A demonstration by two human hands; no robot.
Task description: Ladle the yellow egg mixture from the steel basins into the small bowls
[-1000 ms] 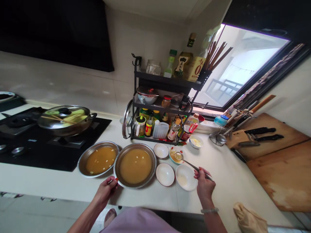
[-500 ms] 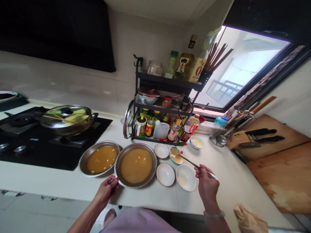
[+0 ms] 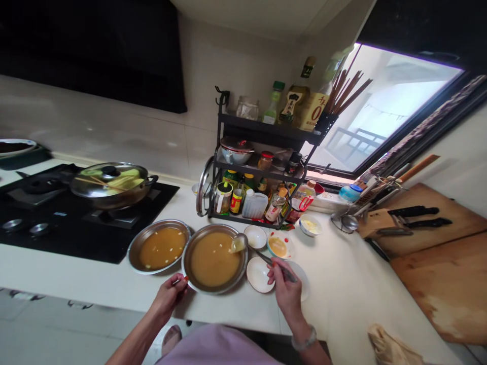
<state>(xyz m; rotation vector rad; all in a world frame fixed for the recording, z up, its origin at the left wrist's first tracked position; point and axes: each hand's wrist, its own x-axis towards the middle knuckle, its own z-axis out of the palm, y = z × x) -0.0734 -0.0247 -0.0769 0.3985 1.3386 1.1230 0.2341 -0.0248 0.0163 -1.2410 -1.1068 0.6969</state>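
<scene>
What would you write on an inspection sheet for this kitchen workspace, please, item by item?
Surface: white countertop.
Job's things: ladle over the right metal bowl's edge; left metal bowl beside it; brown liquid in both.
Clutter: bottles crowd the black rack's lowest shelf; crumpled beige cloth.
Hands: left hand at right metal bowl's rim; right hand holds ladle.
Cables: nothing seen.
Surroundings: stove with lidded pan, knife block, cutting boards, window.

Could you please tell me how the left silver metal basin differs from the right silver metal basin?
The left silver metal basin holds oranger liquid; the right silver metal basin, duller brown liquid. The left basin shows several white pieces, the right basin fewer. The left hand touches the right basin's rim, not the left basin's. Both basins look round.
</scene>
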